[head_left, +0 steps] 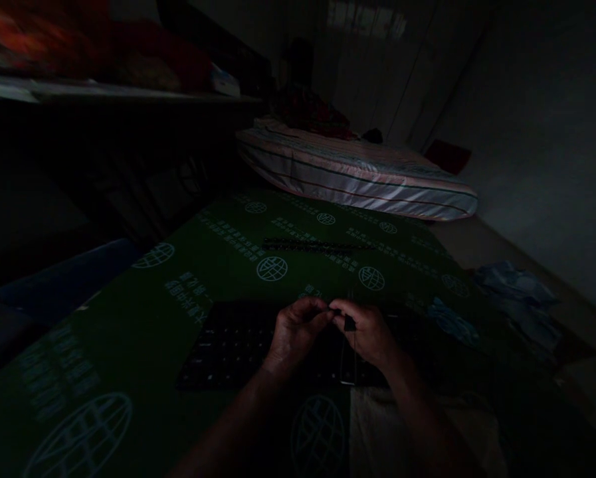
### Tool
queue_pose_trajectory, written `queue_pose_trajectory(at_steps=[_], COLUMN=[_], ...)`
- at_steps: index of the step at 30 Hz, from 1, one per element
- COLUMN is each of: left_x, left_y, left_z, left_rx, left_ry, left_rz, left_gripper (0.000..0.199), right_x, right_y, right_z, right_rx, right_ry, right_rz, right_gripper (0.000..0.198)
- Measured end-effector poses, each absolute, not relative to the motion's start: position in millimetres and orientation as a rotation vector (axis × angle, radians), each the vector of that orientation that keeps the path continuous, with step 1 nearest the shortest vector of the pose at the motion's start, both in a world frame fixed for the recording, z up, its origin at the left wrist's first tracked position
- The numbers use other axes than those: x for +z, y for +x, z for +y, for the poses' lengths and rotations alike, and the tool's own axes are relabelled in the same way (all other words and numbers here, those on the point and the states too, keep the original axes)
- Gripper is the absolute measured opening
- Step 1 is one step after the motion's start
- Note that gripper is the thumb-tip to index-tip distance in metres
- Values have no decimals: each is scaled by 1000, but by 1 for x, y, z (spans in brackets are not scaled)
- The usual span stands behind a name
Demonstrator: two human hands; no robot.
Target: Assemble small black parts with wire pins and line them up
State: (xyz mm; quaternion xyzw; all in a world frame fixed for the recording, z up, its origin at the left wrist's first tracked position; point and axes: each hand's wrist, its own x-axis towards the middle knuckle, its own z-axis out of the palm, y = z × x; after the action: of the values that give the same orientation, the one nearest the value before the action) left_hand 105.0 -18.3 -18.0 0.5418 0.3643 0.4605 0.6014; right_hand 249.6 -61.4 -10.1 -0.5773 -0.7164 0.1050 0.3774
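A black keyboard (228,345) lies on green printed cloth, its middle covered by my hands and forearms. My left hand (298,328) is closed in a pinch above it. Its fingertips meet those of my right hand (365,328) at a small dark piece (329,310), too dim to name for certain. A wire keycap puller (350,324) is held within my right hand, its thin wire loop hanging down over the keys. Farther out, dark rows of what look like keycaps (317,246) lie on the cloth.
Green cloth (218,265) with white globe prints covers the surface. Blue crumpled cloth (452,322) lies right of the keyboard, pale fabric (377,431) nearer me. A striped mattress (357,176) stands beyond, a loaded shelf (128,89) at left. The room is very dark.
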Motion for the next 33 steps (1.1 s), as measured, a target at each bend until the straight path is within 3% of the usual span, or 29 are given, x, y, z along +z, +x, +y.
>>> queue_pose_trajectory(at_steps=[14,33], left_x=[-22,-13], left_y=[100,97], left_z=[-18,-21], left_rx=[1011,834], left_ry=[1735,1913], left_rz=[1043,1086], left_gripper=[14,14], right_x=[-42,-47], right_y=[364,378], right_z=[34,91], right_rx=[201,203], right_ry=[-1992,-2104], right_rz=[-1750,-1738], right_gripper=[19,26])
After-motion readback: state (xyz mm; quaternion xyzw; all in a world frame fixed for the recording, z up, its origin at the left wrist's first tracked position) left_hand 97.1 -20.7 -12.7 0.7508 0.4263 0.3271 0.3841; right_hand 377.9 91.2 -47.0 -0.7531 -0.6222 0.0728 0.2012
